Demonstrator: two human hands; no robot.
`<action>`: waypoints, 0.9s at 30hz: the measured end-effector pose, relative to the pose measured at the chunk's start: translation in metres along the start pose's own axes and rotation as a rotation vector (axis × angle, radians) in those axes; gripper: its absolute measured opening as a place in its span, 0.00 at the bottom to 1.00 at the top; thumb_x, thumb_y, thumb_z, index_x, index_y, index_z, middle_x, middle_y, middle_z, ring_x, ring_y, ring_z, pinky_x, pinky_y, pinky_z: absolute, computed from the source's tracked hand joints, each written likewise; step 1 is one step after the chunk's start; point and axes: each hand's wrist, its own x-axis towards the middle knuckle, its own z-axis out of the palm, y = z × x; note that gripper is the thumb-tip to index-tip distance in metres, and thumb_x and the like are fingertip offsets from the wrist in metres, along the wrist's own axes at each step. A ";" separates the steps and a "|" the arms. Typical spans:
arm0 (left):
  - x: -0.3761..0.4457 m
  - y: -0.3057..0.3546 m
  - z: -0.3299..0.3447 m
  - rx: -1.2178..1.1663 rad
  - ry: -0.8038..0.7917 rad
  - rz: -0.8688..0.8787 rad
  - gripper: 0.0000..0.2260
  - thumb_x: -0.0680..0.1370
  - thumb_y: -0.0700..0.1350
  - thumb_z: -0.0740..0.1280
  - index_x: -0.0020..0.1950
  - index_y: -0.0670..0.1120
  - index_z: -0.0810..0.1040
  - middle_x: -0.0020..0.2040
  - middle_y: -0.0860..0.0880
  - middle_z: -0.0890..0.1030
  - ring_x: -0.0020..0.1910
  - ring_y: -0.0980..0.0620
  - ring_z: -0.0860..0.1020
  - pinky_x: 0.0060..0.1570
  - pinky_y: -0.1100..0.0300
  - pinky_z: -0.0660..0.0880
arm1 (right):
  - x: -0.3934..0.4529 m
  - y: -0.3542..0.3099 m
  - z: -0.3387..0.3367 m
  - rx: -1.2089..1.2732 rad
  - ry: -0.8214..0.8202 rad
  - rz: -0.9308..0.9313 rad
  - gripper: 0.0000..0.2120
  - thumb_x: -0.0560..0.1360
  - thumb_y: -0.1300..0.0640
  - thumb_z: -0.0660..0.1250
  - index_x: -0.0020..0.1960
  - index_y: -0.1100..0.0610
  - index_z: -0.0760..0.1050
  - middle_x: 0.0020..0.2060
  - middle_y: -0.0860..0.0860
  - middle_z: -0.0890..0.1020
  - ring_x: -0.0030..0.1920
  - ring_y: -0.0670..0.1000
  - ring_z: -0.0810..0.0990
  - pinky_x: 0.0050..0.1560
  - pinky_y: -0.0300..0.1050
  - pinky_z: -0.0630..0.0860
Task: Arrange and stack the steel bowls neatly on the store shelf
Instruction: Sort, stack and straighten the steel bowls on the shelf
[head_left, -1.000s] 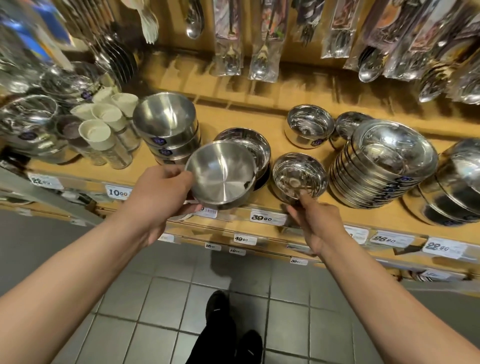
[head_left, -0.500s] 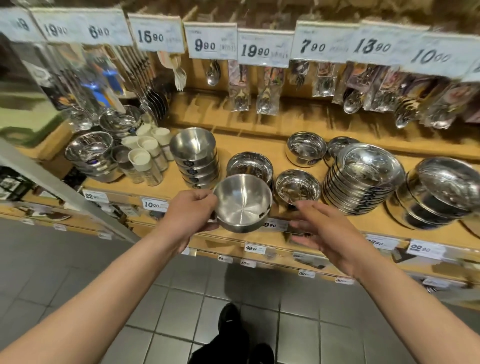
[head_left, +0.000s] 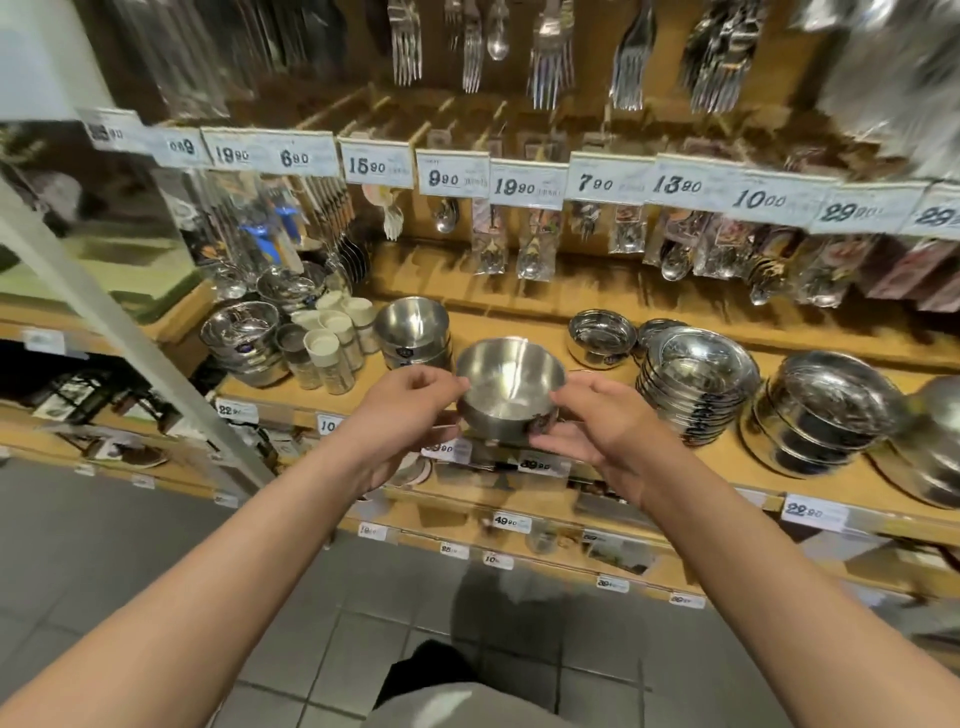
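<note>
Bowl held at the shelf front

We grip the bowl (head_left: 511, 387) with both hands: left hand (head_left: 410, 410) pinching its left rim, right hand (head_left: 597, 431) cupping the right wall. Best to keep it level and seat it squarely into the stack (head_left: 413, 332) far left. It is empty; so is the stack's top bowl

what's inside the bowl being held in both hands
Nothing shows inside the held bowl: only bare, shiny steel with glare. The left hand and right hand grip its sides. Its underside and the shelf spot behind it are hidden.
</note>
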 end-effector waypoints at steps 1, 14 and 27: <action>0.002 -0.001 -0.003 -0.013 0.000 -0.004 0.11 0.81 0.44 0.70 0.58 0.38 0.80 0.57 0.41 0.83 0.50 0.49 0.83 0.53 0.56 0.84 | 0.003 0.001 0.007 0.014 0.013 0.001 0.16 0.80 0.66 0.68 0.66 0.64 0.73 0.52 0.66 0.84 0.45 0.61 0.88 0.32 0.40 0.83; 0.097 0.042 -0.089 0.016 0.177 0.120 0.08 0.79 0.37 0.66 0.52 0.40 0.85 0.47 0.44 0.83 0.43 0.49 0.80 0.36 0.64 0.80 | 0.100 -0.028 0.097 -0.171 -0.020 -0.050 0.16 0.80 0.57 0.70 0.62 0.66 0.73 0.48 0.59 0.85 0.46 0.52 0.87 0.59 0.52 0.83; 0.198 0.048 -0.128 0.207 0.065 0.109 0.11 0.80 0.39 0.67 0.61 0.44 0.84 0.54 0.44 0.86 0.55 0.42 0.84 0.60 0.43 0.81 | 0.187 -0.017 0.137 -0.213 0.206 -0.086 0.15 0.76 0.55 0.74 0.60 0.57 0.78 0.51 0.58 0.86 0.42 0.52 0.85 0.40 0.40 0.81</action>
